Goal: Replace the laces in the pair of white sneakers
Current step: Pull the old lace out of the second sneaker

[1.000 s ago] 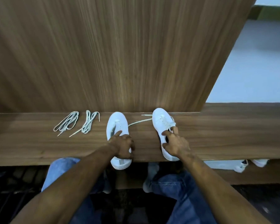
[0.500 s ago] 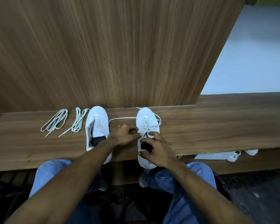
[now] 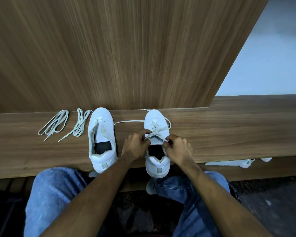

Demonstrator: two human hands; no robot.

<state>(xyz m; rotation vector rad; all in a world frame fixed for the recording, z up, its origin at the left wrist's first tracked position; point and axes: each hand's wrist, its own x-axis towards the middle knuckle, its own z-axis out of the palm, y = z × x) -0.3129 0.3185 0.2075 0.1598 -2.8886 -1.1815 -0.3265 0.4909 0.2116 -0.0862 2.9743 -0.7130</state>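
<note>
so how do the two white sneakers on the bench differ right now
The right sneaker is laced, and the left hand and right hand pinch its lace; the left sneaker has none and sits untouched, its tongue askew. Both are white, toes pointing away, heels at the bench edge.

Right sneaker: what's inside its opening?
The right sneaker shows only a dark interior behind its raised tongue. The toe end is hidden by the tongue, the lace, the left hand and the right hand.
</note>
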